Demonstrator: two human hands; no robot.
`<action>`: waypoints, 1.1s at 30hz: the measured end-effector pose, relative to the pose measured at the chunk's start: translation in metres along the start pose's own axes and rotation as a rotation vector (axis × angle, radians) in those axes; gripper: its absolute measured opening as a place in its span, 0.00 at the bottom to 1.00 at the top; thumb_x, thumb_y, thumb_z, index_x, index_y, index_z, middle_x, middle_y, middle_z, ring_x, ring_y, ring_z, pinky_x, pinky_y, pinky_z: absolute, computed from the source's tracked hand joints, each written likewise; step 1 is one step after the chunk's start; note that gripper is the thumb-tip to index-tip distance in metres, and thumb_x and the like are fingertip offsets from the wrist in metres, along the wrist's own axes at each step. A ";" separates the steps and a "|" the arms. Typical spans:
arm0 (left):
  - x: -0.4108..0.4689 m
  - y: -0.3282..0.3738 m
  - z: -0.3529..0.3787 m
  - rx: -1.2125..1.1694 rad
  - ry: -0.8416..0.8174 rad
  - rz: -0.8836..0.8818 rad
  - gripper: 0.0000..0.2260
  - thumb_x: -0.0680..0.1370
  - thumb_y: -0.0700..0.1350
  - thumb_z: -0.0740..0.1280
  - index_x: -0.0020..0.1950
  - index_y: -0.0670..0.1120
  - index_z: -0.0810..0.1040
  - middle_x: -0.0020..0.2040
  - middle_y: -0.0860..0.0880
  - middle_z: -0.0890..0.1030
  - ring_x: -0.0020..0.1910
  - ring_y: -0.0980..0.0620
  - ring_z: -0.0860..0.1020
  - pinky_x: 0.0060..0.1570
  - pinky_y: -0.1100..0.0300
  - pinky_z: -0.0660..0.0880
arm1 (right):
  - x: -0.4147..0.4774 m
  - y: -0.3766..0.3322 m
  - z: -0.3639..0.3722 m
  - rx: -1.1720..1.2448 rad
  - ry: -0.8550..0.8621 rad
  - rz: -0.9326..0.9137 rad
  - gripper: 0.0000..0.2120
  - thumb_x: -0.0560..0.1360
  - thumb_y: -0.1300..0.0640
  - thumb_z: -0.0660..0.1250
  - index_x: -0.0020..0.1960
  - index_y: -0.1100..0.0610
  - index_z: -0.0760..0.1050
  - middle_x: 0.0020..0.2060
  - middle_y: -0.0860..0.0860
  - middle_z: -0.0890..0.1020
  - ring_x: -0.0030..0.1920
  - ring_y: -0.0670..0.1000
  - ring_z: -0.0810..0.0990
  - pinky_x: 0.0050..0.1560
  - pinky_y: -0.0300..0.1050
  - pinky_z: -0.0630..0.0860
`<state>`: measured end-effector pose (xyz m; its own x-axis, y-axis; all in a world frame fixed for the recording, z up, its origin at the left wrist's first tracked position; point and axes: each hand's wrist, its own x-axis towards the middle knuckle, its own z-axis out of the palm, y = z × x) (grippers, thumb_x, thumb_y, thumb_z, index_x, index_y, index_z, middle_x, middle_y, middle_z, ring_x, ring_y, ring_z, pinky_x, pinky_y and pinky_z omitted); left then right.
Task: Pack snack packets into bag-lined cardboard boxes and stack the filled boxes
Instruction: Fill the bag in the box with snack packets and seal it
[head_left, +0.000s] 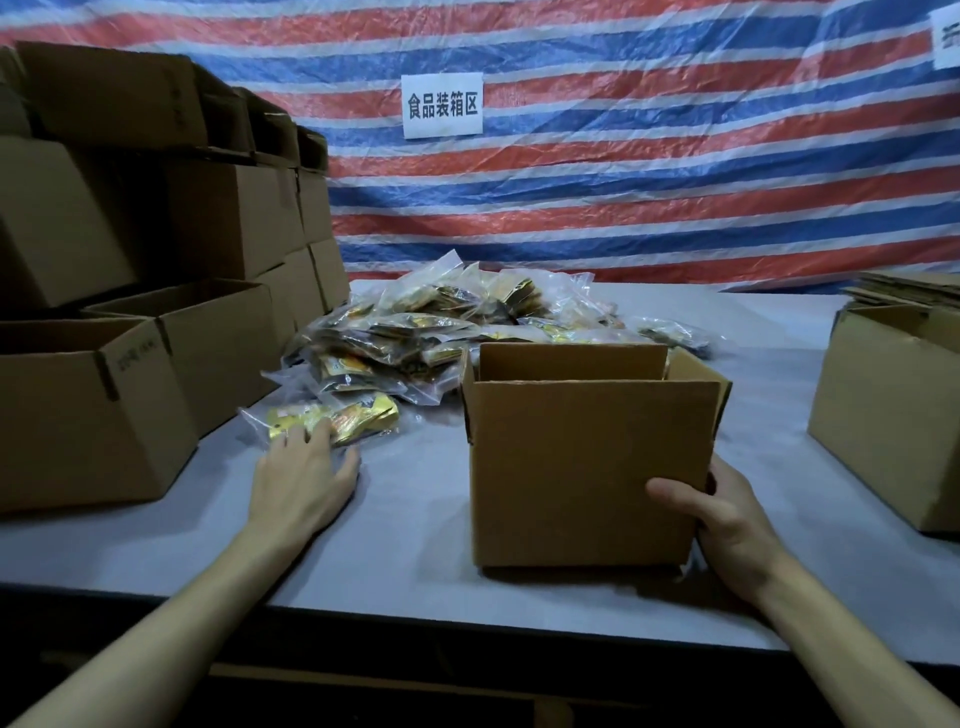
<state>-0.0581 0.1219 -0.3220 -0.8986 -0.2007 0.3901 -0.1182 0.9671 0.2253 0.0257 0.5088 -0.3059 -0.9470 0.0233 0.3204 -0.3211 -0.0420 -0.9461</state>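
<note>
Boxes (156, 208) stacked 9 o'clock; packet pile (441, 322) 12 o'clock unpacked; right hand (727, 509) grips open box (587, 467), left hand (306, 467) flat on packet (358, 415)

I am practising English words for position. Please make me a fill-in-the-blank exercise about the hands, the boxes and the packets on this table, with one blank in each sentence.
1. The right hand grips the open box at its near ____ corner.
2. The left hand touches a packet lying to the ____ of that box.
3. The pile of packets lies ____ the open box, farther from the person.
4. The stacked boxes stand at the ____ end of the table.

Missing words: right; left; behind; left.
</note>
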 end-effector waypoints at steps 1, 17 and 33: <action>-0.001 0.001 -0.001 0.014 0.025 0.010 0.19 0.81 0.56 0.61 0.64 0.43 0.76 0.57 0.39 0.79 0.58 0.38 0.76 0.53 0.47 0.72 | 0.000 0.000 -0.001 0.000 0.001 0.005 0.26 0.59 0.53 0.79 0.56 0.46 0.80 0.52 0.49 0.87 0.51 0.50 0.86 0.46 0.43 0.82; -0.009 0.000 -0.005 -0.207 0.081 0.139 0.19 0.80 0.62 0.62 0.62 0.51 0.77 0.57 0.48 0.82 0.59 0.44 0.76 0.52 0.49 0.70 | 0.000 0.002 -0.001 -0.030 0.048 0.048 0.24 0.62 0.54 0.74 0.59 0.52 0.78 0.52 0.51 0.87 0.52 0.54 0.85 0.53 0.52 0.77; -0.017 -0.002 -0.011 -0.154 0.073 0.308 0.12 0.71 0.42 0.66 0.53 0.48 0.82 0.55 0.52 0.82 0.57 0.45 0.78 0.57 0.53 0.64 | -0.001 -0.002 0.003 -0.020 0.044 0.058 0.24 0.63 0.54 0.74 0.59 0.51 0.78 0.51 0.48 0.87 0.51 0.50 0.86 0.52 0.49 0.77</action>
<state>-0.0379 0.1217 -0.3196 -0.8490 0.0807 0.5222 0.2236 0.9503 0.2166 0.0275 0.5063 -0.3039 -0.9627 0.0655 0.2626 -0.2647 -0.0243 -0.9640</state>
